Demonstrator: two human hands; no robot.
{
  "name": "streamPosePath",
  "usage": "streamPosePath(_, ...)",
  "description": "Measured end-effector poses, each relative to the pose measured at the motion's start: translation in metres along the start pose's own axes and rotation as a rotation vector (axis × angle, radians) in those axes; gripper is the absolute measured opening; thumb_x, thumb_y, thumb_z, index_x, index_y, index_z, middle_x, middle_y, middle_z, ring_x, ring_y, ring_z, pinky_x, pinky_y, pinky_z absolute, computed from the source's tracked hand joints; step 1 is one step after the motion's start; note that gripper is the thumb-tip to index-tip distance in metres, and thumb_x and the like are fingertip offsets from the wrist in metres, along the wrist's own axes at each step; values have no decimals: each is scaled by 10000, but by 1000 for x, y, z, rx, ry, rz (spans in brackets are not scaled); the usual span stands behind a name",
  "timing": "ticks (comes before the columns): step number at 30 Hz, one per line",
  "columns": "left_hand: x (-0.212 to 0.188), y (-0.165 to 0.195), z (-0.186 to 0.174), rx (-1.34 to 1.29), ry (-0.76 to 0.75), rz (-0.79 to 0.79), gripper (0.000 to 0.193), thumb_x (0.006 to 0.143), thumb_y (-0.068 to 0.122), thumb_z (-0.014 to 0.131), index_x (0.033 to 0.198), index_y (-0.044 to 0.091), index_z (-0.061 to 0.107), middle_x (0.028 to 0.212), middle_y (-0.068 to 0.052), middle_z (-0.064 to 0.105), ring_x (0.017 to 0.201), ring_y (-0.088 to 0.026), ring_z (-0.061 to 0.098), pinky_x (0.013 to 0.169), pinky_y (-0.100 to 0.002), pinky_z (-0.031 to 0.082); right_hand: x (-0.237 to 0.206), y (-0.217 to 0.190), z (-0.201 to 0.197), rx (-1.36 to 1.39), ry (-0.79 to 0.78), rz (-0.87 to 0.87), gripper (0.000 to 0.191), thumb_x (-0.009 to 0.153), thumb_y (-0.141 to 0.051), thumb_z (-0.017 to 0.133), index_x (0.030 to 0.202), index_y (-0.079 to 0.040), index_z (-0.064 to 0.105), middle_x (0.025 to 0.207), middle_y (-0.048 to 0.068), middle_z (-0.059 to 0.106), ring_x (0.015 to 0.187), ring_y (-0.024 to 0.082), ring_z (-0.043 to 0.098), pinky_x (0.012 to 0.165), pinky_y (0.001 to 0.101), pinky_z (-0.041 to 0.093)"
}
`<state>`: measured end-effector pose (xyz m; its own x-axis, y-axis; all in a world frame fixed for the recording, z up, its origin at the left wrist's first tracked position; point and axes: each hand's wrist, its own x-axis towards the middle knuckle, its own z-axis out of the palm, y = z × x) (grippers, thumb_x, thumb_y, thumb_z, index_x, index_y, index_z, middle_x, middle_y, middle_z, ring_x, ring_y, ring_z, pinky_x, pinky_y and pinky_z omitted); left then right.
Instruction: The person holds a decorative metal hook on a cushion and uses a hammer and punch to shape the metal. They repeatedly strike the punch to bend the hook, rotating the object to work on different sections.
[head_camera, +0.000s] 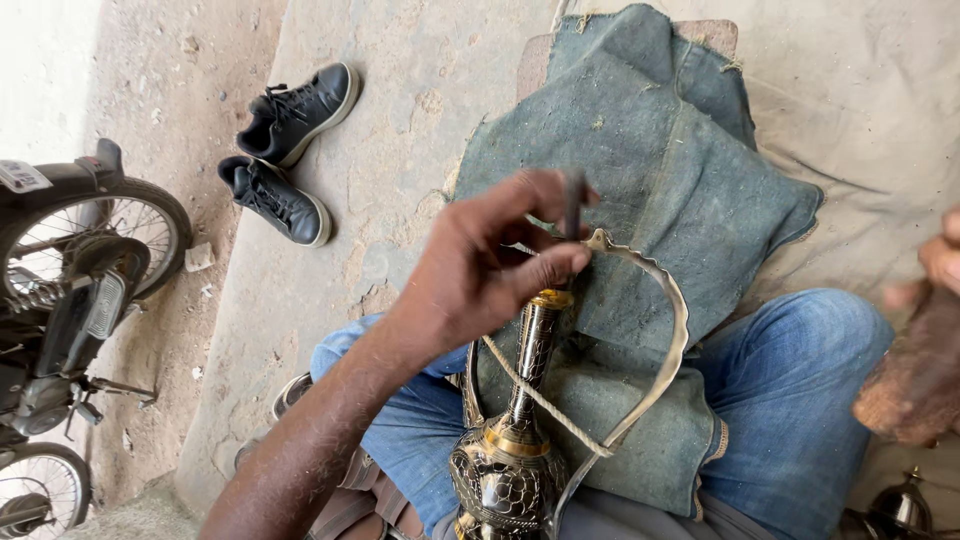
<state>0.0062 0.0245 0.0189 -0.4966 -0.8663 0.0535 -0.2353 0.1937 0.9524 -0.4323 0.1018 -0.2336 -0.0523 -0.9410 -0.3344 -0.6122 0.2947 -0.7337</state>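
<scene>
Far left of your left hand: motorbike (60, 300) parked, pair of black shoes (285, 150) on the ground. Your left hand (490, 265) pinches a short dark metal punch (573, 200), tip on the top end of the sword hilt (520, 400) lying on your lap over the denim cloth (640, 150). Curved guard (665, 340) already fitted, cord (540, 395) tied across it. Right of that, your right hand (940, 265) is curled round a wooden mallet (910, 380), raised clear. Looks like late assembly; cap end not finished.
</scene>
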Motion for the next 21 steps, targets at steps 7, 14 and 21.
streamPosePath(7, 4, 2, 19, 542, -149, 31, 395, 1007, 147, 686, 1388, 104, 591, 1261, -111, 736, 965, -240, 786, 831, -360, 668, -69, -41, 11, 61, 50, 46, 270, 974, -11, 734, 1215, 2, 612, 822, 130, 634, 622, 183, 627, 598, 336, 509)
streamPosePath(14, 7, 11, 34, 666, -115, -139, 432, 979, 174, 682, 1398, 143, 580, 1089, -133, 718, 858, -318, 741, 725, -428, 611, -77, -117, 5, -5, 114, -8, 314, 950, 12, 741, 1230, -11, 599, 737, 117, 606, 485, 140, 585, 486, 312, 466)
streamPosePath(21, 6, 12, 37, 682, -114, -138, 433, 1001, 168, 664, 1423, 167, 565, 995, -130, 674, 782, -330, 701, 681, -464, 572, -60, -159, -9, -22, -4, -100, 470, 831, 93, 704, 1272, -49, 632, 769, 83, 602, 572, 165, 587, 475, 292, 471)
